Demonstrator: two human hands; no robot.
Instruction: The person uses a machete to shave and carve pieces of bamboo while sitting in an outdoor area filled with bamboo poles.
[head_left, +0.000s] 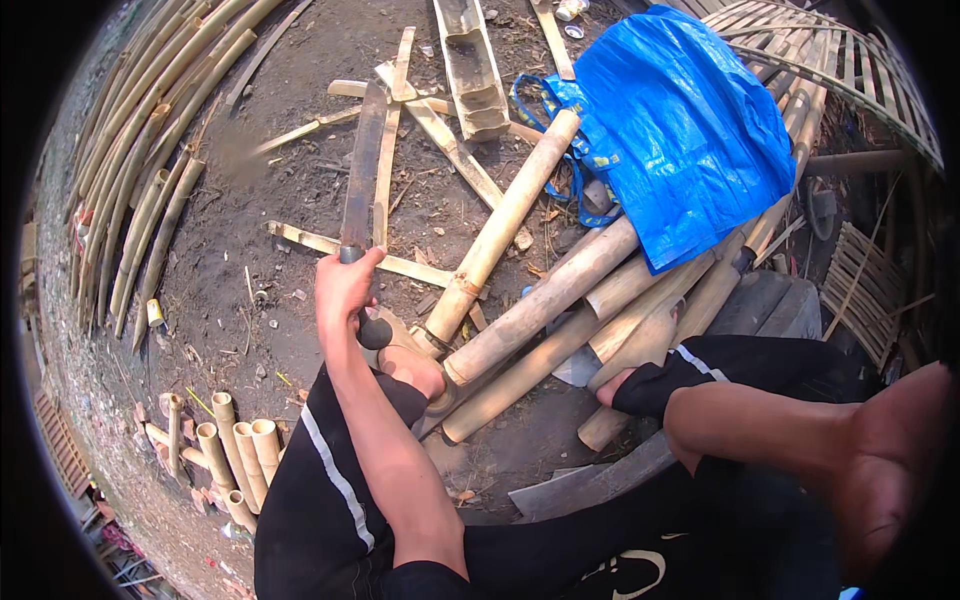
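Observation:
My left hand is wrapped round the dark handle of a machete. The long blade points away from me, over the bare soil and beside split bamboo strips. Below that hand, the rounded end of the handle shows near my left foot. A cut bamboo pole slants away just right of the foot. My right arm is bent up, and my right hand is close to the camera at the right edge. Its fingers are hidden, so whether it holds anything does not show.
More bamboo poles lie between my feet, partly under a blue tarpaulin bag. A split bamboo trough lies ahead. Long bamboo poles are stacked at far left, short bamboo tubes nearer. Woven bamboo slats are at right.

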